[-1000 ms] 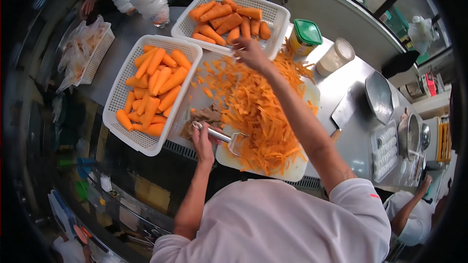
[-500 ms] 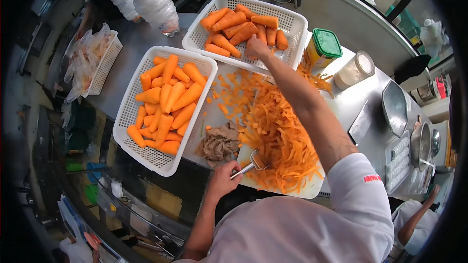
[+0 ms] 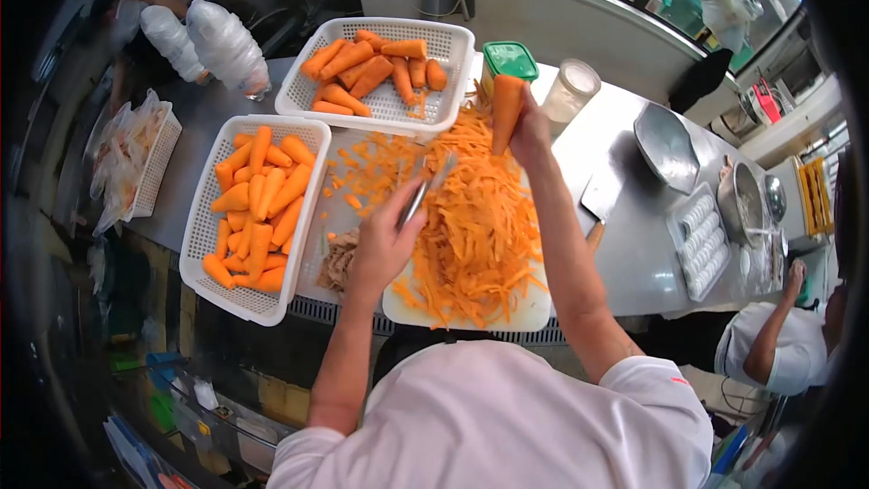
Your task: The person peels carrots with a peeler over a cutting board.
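My left hand [image 3: 387, 240] is closed round the metal handle of a peeler [image 3: 423, 192], its blurred head above the shavings. In my right hand [image 3: 532, 131] a carrot [image 3: 507, 109] is held nearly upright, thick end up. Between and below both hands lies a large heap of carrot peelings [image 3: 475, 235] on a white cutting board [image 3: 534, 315]. Carrots with duller skin [image 3: 367, 63] lie in the back white basket [image 3: 444, 109]. Smooth bright carrots [image 3: 258, 186] fill the left white basket [image 3: 192, 249]. A crumpled brown cloth-like lump [image 3: 338, 263] is partly hidden behind my left hand.
A green-lidded tub [image 3: 510, 62] and a clear jar [image 3: 570, 91] stand behind the heap. To the right are a cleaver [image 3: 602, 195], a dark tray [image 3: 667, 147], an egg-filled tray [image 3: 700, 244] and a metal bowl [image 3: 744, 204]. Another person [image 3: 769, 344] stands at far right.
My right hand has come out of the back basket with a carrot and moved right. The left hand has raised the peeler above the peelings. The whole view has shifted.
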`<act>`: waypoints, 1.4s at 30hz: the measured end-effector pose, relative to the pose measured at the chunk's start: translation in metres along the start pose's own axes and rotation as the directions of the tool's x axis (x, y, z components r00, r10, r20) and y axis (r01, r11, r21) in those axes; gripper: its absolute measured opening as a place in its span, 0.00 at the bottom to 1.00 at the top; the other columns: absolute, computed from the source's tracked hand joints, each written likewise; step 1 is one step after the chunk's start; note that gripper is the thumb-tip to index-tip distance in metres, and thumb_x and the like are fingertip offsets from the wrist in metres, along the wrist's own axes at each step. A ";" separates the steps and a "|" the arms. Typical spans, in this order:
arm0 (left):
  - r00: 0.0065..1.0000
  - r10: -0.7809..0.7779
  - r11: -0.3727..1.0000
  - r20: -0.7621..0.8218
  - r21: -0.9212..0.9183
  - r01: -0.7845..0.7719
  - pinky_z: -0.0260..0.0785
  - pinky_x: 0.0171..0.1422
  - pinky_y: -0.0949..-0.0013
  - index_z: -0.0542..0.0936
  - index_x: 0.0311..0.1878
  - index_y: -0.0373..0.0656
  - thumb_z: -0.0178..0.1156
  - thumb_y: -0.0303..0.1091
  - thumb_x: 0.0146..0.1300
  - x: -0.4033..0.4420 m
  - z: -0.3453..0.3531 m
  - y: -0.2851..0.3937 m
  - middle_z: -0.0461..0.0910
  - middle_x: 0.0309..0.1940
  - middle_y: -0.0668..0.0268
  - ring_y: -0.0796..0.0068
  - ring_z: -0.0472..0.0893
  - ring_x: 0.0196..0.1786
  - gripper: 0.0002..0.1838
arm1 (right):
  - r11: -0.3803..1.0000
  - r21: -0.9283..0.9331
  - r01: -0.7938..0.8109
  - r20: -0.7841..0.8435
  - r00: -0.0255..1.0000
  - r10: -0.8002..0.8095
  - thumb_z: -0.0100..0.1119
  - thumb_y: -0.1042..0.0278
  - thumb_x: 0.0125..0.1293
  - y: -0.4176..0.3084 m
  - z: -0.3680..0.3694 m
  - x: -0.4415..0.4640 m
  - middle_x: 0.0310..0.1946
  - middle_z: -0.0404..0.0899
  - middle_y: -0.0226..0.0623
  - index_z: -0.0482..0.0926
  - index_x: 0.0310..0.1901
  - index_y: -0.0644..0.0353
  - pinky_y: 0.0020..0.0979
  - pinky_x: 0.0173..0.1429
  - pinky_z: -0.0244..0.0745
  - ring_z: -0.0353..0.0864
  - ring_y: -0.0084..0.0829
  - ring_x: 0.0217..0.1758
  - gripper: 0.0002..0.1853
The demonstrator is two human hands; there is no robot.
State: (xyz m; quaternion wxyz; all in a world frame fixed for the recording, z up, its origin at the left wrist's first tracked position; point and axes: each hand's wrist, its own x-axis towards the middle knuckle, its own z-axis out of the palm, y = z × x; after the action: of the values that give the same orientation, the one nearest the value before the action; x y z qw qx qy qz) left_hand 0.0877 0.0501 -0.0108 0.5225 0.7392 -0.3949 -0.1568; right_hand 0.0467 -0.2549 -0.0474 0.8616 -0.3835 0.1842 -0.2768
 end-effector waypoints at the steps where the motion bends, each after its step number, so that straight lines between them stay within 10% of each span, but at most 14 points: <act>1: 0.981 0.162 0.987 -0.102 0.020 -0.161 0.71 0.34 0.68 0.75 0.64 0.36 0.58 0.26 0.67 0.022 0.022 0.006 0.81 0.33 0.60 0.75 0.78 0.30 0.22 | 1.000 -0.008 -0.010 -0.047 0.999 0.010 0.41 0.44 0.78 0.012 -0.003 -0.016 0.41 0.79 0.40 0.70 0.60 0.61 0.36 0.42 0.82 0.82 0.34 0.38 0.27; 3: 0.926 0.323 0.946 -0.198 0.054 -0.319 0.72 0.36 0.64 0.76 0.63 0.35 0.58 0.26 0.67 0.051 0.064 0.008 0.82 0.34 0.56 0.68 0.79 0.30 0.20 | 0.999 0.007 -0.037 -0.133 0.990 0.038 0.39 0.40 0.78 0.028 0.004 -0.049 0.38 0.78 0.39 0.71 0.59 0.61 0.37 0.39 0.82 0.81 0.35 0.37 0.29; 8: 0.980 0.184 0.956 -0.076 0.246 -0.160 0.73 0.41 0.56 0.77 0.64 0.39 0.59 0.25 0.65 0.013 0.112 0.031 0.80 0.37 0.45 0.45 0.80 0.37 0.22 | 0.967 0.248 0.057 -0.143 0.989 -0.021 0.38 0.42 0.79 0.039 -0.016 -0.071 0.39 0.78 0.40 0.69 0.58 0.61 0.38 0.40 0.80 0.80 0.36 0.37 0.28; 14: 0.986 0.116 0.967 0.118 0.214 -0.140 0.73 0.43 0.55 0.79 0.60 0.37 0.60 0.24 0.64 -0.067 0.079 0.034 0.80 0.35 0.45 0.46 0.81 0.37 0.20 | 0.966 0.225 0.123 -0.277 0.959 -0.058 0.36 0.42 0.79 0.042 -0.061 -0.079 0.37 0.76 0.41 0.69 0.58 0.62 0.39 0.42 0.78 0.78 0.36 0.38 0.28; 19: 0.959 0.252 0.958 -0.126 0.169 -0.230 0.73 0.42 0.56 0.79 0.60 0.37 0.60 0.25 0.64 0.003 0.102 0.033 0.80 0.34 0.46 0.45 0.81 0.37 0.20 | 0.957 0.281 0.073 -0.261 0.965 0.003 0.33 0.42 0.80 0.049 -0.017 -0.101 0.40 0.78 0.38 0.72 0.56 0.59 0.36 0.41 0.79 0.78 0.32 0.38 0.27; 25: 0.991 0.067 0.953 0.117 0.287 -0.098 0.72 0.41 0.58 0.79 0.59 0.35 0.58 0.25 0.66 -0.063 0.084 0.050 0.80 0.33 0.45 0.49 0.81 0.36 0.18 | 0.955 0.291 0.051 -0.218 0.976 0.014 0.32 0.41 0.80 0.043 -0.047 -0.093 0.39 0.78 0.41 0.71 0.55 0.60 0.38 0.41 0.80 0.79 0.34 0.39 0.29; 31: 0.973 0.208 0.970 -0.102 0.154 -0.191 0.72 0.41 0.57 0.78 0.60 0.34 0.58 0.26 0.66 -0.007 0.093 0.047 0.79 0.33 0.44 0.48 0.81 0.36 0.19 | 0.963 0.270 -0.012 -0.188 0.980 0.065 0.34 0.39 0.79 0.044 0.007 -0.127 0.37 0.79 0.38 0.72 0.53 0.59 0.36 0.42 0.80 0.80 0.34 0.38 0.28; 38: 0.984 0.102 0.976 0.145 0.179 -0.127 0.72 0.41 0.54 0.79 0.58 0.32 0.57 0.26 0.66 -0.067 0.074 0.043 0.79 0.35 0.42 0.44 0.81 0.38 0.18 | 0.976 0.216 -0.001 -0.184 0.982 0.042 0.34 0.38 0.78 0.065 -0.068 -0.092 0.43 0.81 0.40 0.73 0.55 0.56 0.38 0.46 0.83 0.82 0.38 0.44 0.29; 42: 0.988 0.143 0.985 -0.053 0.105 -0.137 0.72 0.40 0.49 0.78 0.58 0.32 0.57 0.27 0.65 -0.016 0.078 0.058 0.78 0.33 0.40 0.41 0.80 0.36 0.18 | 0.969 0.235 -0.069 -0.171 0.979 0.111 0.29 0.35 0.78 0.071 -0.024 -0.110 0.39 0.79 0.41 0.72 0.55 0.58 0.36 0.44 0.83 0.82 0.38 0.41 0.32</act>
State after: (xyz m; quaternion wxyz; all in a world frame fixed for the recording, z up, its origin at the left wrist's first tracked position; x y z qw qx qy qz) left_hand 0.0028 0.0032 0.0072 0.5061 0.7393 -0.4375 -0.0771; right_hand -0.0281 -0.1616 -0.1054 0.8910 -0.2460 0.2468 -0.2908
